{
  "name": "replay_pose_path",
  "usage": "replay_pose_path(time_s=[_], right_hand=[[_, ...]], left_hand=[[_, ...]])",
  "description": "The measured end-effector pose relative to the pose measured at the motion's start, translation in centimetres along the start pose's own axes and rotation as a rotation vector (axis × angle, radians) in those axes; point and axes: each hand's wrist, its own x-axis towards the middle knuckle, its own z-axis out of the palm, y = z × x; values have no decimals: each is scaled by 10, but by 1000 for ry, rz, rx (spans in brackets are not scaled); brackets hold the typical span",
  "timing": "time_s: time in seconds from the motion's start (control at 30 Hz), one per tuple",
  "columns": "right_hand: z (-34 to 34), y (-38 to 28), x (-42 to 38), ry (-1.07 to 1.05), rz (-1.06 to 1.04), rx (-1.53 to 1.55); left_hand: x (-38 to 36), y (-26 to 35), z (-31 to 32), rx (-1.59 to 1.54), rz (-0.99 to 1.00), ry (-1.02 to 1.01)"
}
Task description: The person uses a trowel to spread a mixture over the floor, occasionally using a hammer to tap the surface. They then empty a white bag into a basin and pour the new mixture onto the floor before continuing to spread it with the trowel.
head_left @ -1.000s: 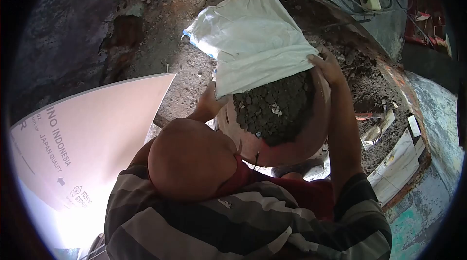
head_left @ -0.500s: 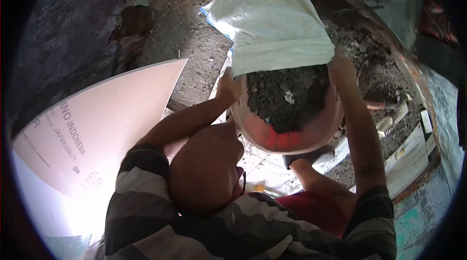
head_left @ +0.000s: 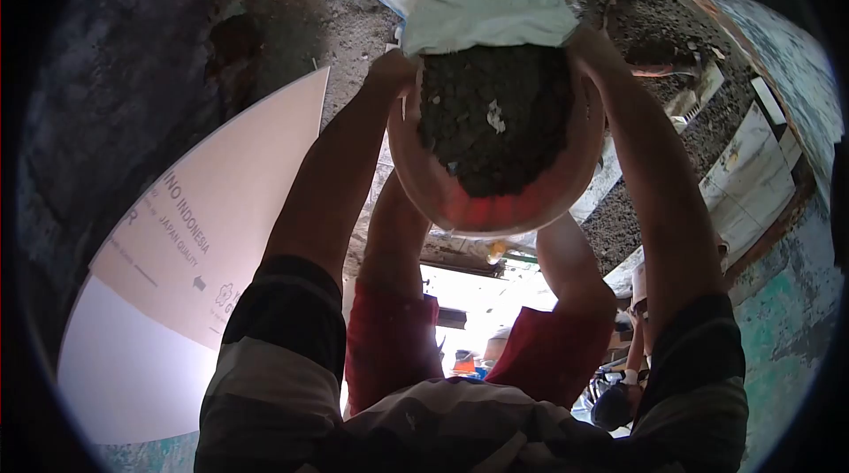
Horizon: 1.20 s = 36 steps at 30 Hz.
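A round reddish tub [head_left: 495, 215] holds dark, crumbly rubble [head_left: 491, 137] with a small pale scrap on it. My left hand [head_left: 393, 73] grips the tub's left rim. On the opposite side, my right hand [head_left: 594, 57] is closed on the rim, beside the corner of a white sack [head_left: 478, 0]. The sack's opening lies over the far part of the tub. Its edge is near both hands, and I cannot make out whether the fingers also hold it.
A large printed board [head_left: 221, 208] leans at the left. Pale tiles or planks [head_left: 752, 168] lie at the right beside dirt. A rough wall [head_left: 783, 305] stands at the far right. Behind, upside down in view, a person [head_left: 619, 402] shows at the lower right.
The tub, rubble and sack have moved up and slightly left in view with both hands. The other head at lower left has gone from view, and both my legs now show.
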Motion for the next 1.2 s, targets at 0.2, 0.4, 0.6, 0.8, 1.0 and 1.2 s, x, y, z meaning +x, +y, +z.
replay_pose_path(time_s=[0.2, 0.4, 0.6, 0.8, 1.0, 1.2], right_hand=[[-24, 30, -94, -274, 11, -39], [-17, 56, -186, -608, -22, 2], [6, 65, -210, -632, -1, 130], [-15, 63, -191, -643, 56, 177], [27, 73, -191, -533, 55, 273], [13, 71, -192, -590, 57, 201]], left_hand=[[-48, 6, 4, 53, 76, -278], [-82, -27, 59, 153, 110, -556], [-172, 57, -1, -31, -5, -421], [-136, 53, -20, 158, -16, -517], [-126, 46, -11, 92, -20, -481], [-121, 46, 3, -26, -21, -453]])
